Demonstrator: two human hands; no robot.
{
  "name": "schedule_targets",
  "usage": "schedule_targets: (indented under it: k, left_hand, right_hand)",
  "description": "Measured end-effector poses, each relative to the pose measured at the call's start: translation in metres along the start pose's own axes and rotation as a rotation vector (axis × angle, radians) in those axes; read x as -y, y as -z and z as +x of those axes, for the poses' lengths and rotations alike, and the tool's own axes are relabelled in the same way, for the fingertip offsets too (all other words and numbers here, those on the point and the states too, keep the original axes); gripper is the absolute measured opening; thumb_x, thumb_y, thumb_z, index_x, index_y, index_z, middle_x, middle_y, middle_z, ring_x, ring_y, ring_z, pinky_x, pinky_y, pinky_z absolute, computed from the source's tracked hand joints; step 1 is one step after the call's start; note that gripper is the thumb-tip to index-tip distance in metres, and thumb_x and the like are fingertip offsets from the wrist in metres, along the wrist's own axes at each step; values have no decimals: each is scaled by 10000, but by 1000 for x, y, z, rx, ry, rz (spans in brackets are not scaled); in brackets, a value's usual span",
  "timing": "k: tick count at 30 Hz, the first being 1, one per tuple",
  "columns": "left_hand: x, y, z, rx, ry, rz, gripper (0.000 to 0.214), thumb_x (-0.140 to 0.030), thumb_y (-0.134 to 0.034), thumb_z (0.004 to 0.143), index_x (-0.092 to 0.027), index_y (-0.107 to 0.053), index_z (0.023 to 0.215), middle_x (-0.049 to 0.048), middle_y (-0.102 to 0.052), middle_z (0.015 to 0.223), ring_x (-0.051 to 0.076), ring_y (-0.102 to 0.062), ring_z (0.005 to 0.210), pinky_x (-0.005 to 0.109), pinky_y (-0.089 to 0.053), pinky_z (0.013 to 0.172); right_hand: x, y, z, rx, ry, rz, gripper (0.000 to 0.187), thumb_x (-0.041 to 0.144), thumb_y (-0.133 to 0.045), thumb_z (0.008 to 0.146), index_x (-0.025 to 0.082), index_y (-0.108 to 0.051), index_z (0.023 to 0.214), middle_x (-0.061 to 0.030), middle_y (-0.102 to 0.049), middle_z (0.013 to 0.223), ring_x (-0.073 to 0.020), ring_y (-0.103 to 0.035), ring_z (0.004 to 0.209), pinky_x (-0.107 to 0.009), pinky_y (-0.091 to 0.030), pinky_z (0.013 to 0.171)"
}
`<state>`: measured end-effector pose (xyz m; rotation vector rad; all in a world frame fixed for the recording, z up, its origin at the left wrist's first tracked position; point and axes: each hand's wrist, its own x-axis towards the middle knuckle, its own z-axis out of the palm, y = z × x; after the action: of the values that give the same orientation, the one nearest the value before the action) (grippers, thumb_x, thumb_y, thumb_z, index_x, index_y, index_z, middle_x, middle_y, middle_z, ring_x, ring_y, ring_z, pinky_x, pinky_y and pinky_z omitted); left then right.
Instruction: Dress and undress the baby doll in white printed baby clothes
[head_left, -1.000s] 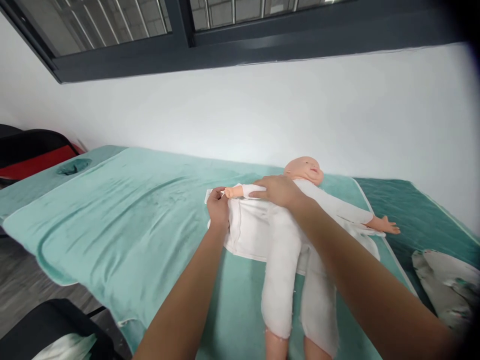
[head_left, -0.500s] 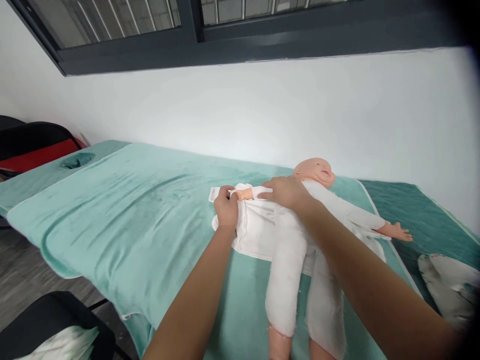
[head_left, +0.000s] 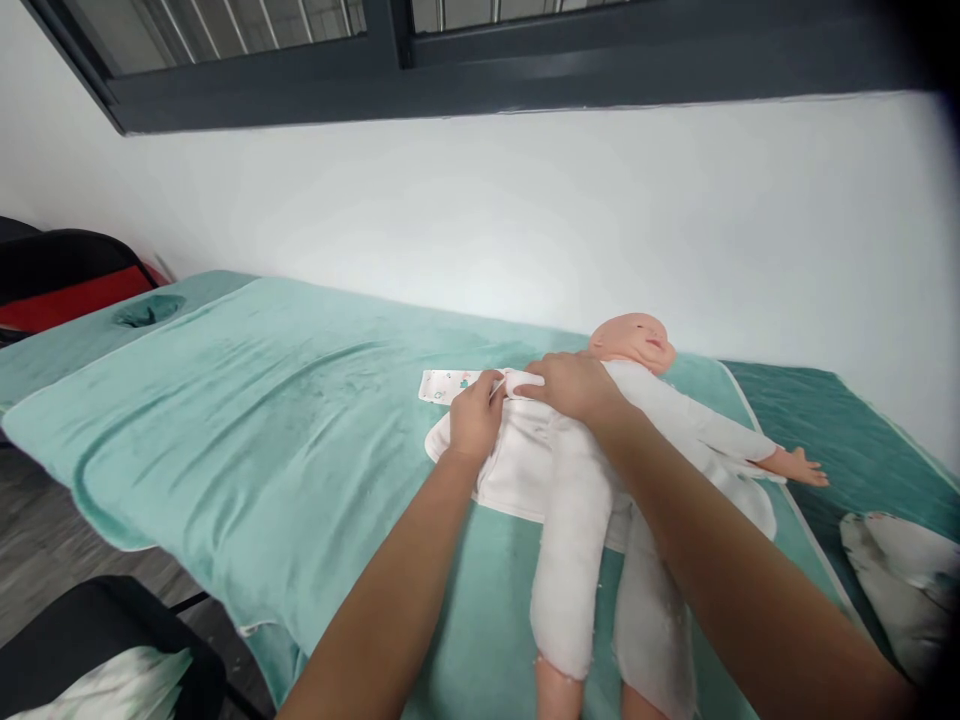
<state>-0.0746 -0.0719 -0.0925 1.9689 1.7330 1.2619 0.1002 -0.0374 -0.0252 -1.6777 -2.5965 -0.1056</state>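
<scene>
A baby doll (head_left: 574, 540) with a white cloth body lies on its back on the teal cover, over a spread white garment (head_left: 517, 470). My left hand (head_left: 474, 420) is closed in a pinch on the garment's sleeve at the end of the doll's arm. The sleeve's printed part (head_left: 442, 386) lies flat beyond my fingers, to the left. My right hand (head_left: 574, 385) is closed around the doll's white arm (head_left: 523, 382), near its chest. The doll's hand on this side is hidden at my left fingers; its other arm (head_left: 739, 437) stretches out to the right.
The padded table's teal cover (head_left: 225, 420) reaches the white wall below a dark window frame (head_left: 487, 85). At the right edge lies a bundled pale cloth (head_left: 900, 580). A black chair (head_left: 112, 630) holding a cloth stands at lower left; a red-and-black chair (head_left: 75, 290) stands farther back.
My left hand has moved slightly right, toward my right hand. The doll's hand, visible before, is covered now, and more of the printed sleeve shows at the left. My right hand stays in place.
</scene>
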Motion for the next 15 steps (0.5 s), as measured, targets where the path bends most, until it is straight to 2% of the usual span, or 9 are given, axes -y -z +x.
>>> schedule_targets:
  k: [4, 10, 12, 15]
  left_hand:
    - [-4, -1, -2, 68, -99, -104, 228, -305, -444, 979, -274, -640, 1093, 17, -718, 931, 176, -640, 817, 261, -423, 731]
    - [-9, -1, -4, 132, -196, -132, 279, -310, -409, 995, -290, -649, 1135, 32, -716, 1001, 194, -645, 923, 283, -437, 833]
    - [-9, -1, -3, 94, -202, -105, 288, -309, -394, 999, -278, -638, 1148, 49, -706, 1021, 206, -628, 975, 303, -430, 878]
    - [-6, 0, -1, -78, -103, -64, 272, -299, -401, 992, -233, -614, 1147, 90, -672, 1043, 232, -587, 1011, 338, -422, 895]
  right_hand:
    - [3, -2, 2, -22, 11, 21, 509, 650, -378, 948, 281, -686, 1115, -89, -696, 1027, -266, -622, 946, -400, -368, 867]
    - [12, -1, 6, -9, 9, 13, 323, 458, -464, 955, 233, -668, 1064, -102, -690, 1010, -253, -631, 896, -386, -382, 854]
    - [15, -1, 6, -21, 4, 2, 329, 441, -458, 958, 209, -660, 1074, -115, -686, 1024, -255, -631, 908, -390, -389, 861]
    - [11, 4, -1, -83, -40, 69, 370, 458, -422, 970, 221, -654, 1134, -108, -685, 1075, -268, -621, 979, -394, -403, 869]
